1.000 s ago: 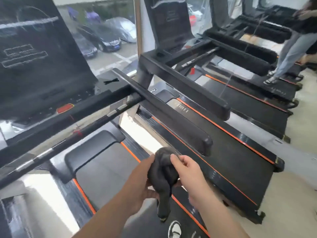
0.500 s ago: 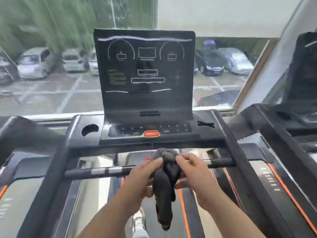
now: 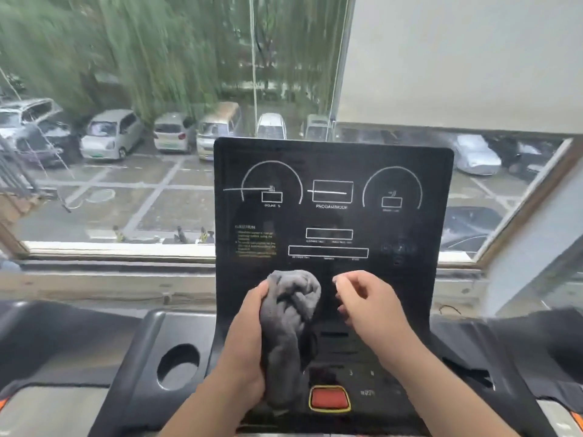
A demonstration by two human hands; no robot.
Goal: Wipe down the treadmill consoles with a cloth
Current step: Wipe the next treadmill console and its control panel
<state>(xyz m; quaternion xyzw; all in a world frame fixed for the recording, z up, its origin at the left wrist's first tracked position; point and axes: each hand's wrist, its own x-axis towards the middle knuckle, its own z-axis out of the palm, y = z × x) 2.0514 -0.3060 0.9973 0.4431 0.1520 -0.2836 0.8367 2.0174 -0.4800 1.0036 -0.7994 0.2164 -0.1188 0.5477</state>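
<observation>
A black treadmill console (image 3: 332, 216) with white dial outlines stands upright straight ahead of me. My left hand (image 3: 243, 342) grips a bunched grey cloth (image 3: 288, 316), whose top sits in front of the console's lower edge. My right hand (image 3: 369, 304) is just right of the cloth, apart from it, with fingers loosely curled and nothing in them. Below the hands lies the button panel with a red stop button (image 3: 329, 398).
A round cup holder (image 3: 178, 367) is set in the tray left of the console. A window behind looks down on a car park. A white wall pillar (image 3: 536, 247) rises at the right.
My view has tilted up and closer to the console. Both hands have risen to the screen's lower edge. My right hand has let go of the cloth, which now stays in my left hand.
</observation>
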